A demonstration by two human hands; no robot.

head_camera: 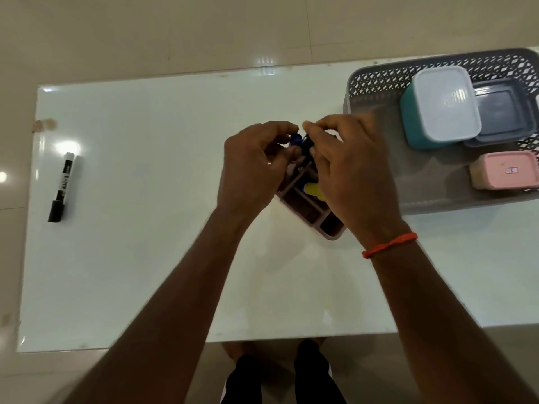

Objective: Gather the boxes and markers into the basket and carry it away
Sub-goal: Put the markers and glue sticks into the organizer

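Right now your left hand (256, 164) has its fingers curled in, thumb and fingertips pinching the top of a blue-capped marker (296, 139); your right hand (350, 176), the one with the red thread (389, 244) at the wrist, is curled the same way and pinches a dark marker (306, 145) just beside the blue one; how much of each barrel you hold is hidden behind your knuckles.

Both markers stand at the far end of a compartmented organiser (316, 212) under your hands on the white table (175, 258); a yellow item (313, 189) lies in a middle compartment. To my eye you are seating the markers; press each one straight down until it bottoms out; keep them upright so they do not tip the organiser; let go one hand at a time.

Beside your right hand is the grey basket (379, 83); it holds a teal box (440, 106), a grey box (501, 112) and a pink box (504, 170); the bare floor at its near left looks like the place for the organiser.

Well apart, at the table's left end, lies a black marker (62, 188); I judge it needs collecting before you carry the basket away.
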